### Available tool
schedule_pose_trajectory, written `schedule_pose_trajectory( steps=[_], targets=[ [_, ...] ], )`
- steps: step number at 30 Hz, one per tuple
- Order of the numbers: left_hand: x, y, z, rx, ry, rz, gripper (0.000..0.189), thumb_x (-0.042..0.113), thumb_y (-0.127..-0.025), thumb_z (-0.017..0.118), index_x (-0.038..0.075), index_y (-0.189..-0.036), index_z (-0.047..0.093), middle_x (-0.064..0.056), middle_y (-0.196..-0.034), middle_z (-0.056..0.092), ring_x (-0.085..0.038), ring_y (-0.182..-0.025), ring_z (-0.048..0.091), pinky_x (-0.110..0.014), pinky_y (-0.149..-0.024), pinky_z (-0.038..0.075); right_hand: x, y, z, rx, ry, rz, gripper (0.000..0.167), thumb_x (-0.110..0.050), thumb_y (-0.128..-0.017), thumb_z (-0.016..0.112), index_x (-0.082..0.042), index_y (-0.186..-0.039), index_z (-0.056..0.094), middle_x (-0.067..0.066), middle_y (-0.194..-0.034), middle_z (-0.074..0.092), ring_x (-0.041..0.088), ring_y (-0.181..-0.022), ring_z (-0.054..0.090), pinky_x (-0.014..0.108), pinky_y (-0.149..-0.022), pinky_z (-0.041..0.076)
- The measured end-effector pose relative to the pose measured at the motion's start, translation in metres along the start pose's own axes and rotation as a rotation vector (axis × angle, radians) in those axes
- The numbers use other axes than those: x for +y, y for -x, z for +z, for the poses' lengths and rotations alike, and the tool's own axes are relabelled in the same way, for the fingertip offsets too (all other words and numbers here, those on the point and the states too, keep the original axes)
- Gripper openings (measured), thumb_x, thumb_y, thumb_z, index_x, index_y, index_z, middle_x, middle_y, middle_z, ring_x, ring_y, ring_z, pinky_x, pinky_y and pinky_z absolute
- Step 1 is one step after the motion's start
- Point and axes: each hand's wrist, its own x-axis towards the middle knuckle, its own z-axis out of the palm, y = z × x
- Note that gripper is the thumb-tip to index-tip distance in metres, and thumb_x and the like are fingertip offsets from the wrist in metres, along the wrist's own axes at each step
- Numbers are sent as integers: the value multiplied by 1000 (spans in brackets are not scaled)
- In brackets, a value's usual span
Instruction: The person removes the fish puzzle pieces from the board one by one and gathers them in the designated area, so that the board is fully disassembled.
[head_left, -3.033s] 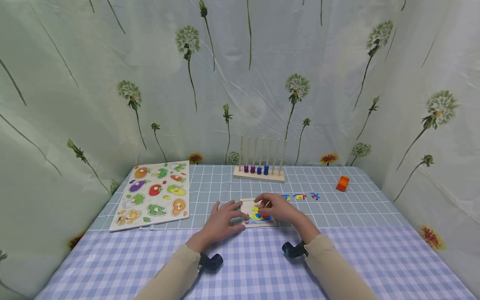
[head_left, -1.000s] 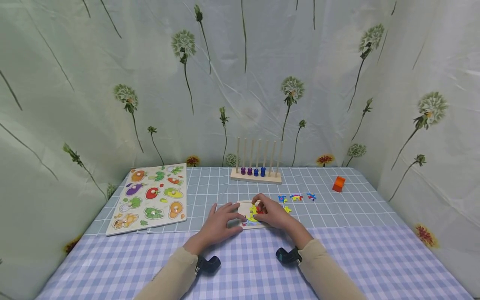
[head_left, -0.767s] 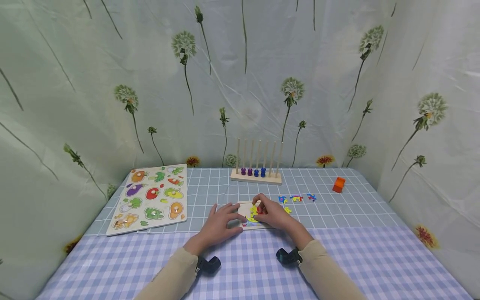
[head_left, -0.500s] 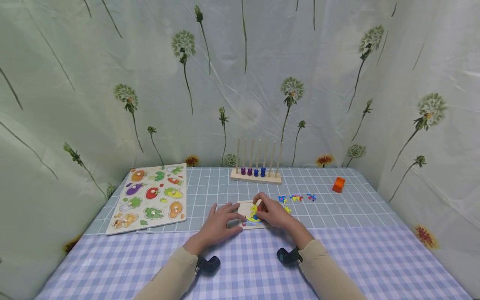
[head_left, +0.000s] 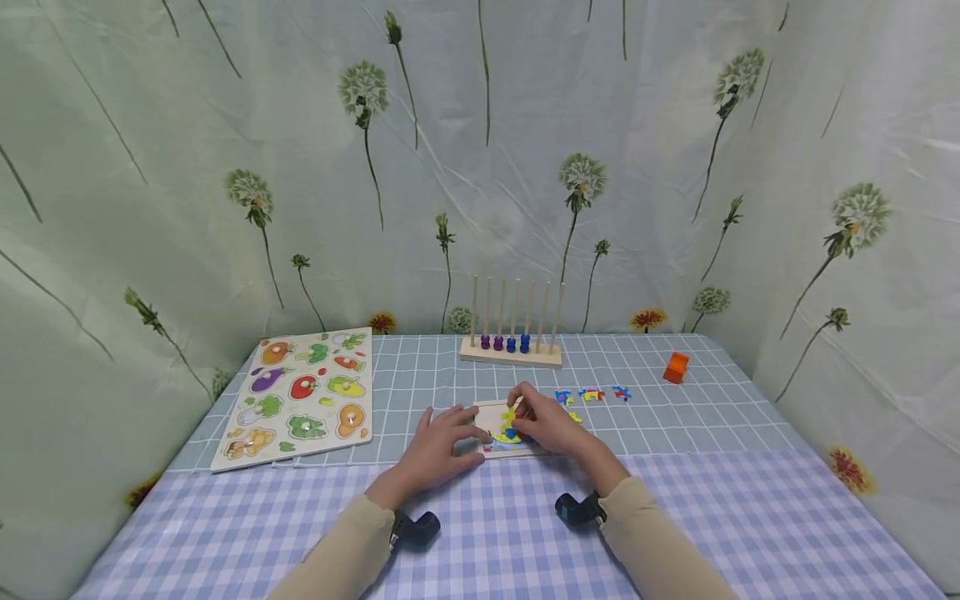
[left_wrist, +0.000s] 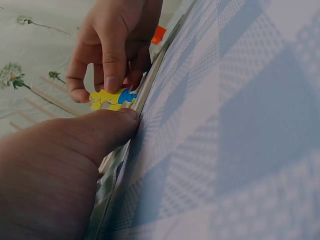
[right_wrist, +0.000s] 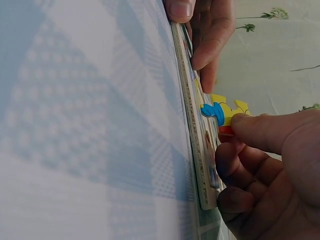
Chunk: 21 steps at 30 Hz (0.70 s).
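My right hand (head_left: 551,421) pinches a yellow, blue and red jigsaw piece (right_wrist: 227,112) between thumb and fingers, tilted up over the small wooden puzzle board (head_left: 491,410). In the left wrist view the same jigsaw piece (left_wrist: 111,96) stands close above the board, beyond my left thumb. My left hand (head_left: 442,446) rests at the board's left side, fingers spread and thumb along the near edge. Coloured pieces lie in the board's lower part, partly hidden by my right hand. A yellow piece (head_left: 574,417) shows just right of the board.
Behind my right hand lie loose jigsaw pieces (head_left: 592,394). A wooden peg stand (head_left: 510,357) with purple and blue beads stands at the back. A vegetable puzzle board (head_left: 330,433) lies left, and an orange block (head_left: 676,367) at the back right.
The jigsaw piece in my right hand has turned, so more of its blue part shows. My right hand has risen slightly over the board; my left hand keeps its place.
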Motion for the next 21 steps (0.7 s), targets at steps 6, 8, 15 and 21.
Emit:
schedule_pose_trajectory(
  steps=[6, 8, 15, 21],
  targets=[
    [0, 0, 0, 1, -4, -5, 23, 41, -91, 71, 34, -113, 73, -3, -154, 49, -36, -148, 37, -75, -117, 10, 0, -1, -2, 2, -26, -5, 24, -6, -96, 62, -14, -116, 52, 5, -94, 63, 14, -77, 55, 28, -70, 48],
    [0, 0, 0, 0, 0, -6, 23, 41, -91, 71, 34, -113, 73, -3, -154, 49, -36, -148, 36, -75, -117, 10, 0, 0, -4, 0, -32, -11, 24, -6, -96, 61, -14, -117, 52, 5, -96, 63, 14, -79, 55, 28, -71, 48],
    [0, 1, 0, 0, 3, -1, 23, 40, -90, 71, 34, -112, 73, -3, -154, 48, -37, -148, 37, -74, -117, 10, 5, 1, -18, 20, -122, -5, 26, -6, -97, 59, -8, -121, 50, 9, -94, 61, 18, -76, 60, 28, -65, 48],
    [-1, 1, 0, -4, 3, -3, 24, 41, -90, 71, 34, -113, 73, -3, -155, 48, -36, -148, 36, -74, -118, 9, 10, 3, -40, 81, -226, 45, 29, -3, -98, 56, -5, -124, 45, 13, -99, 55, 24, -76, 68, 30, -58, 52]
  ],
)
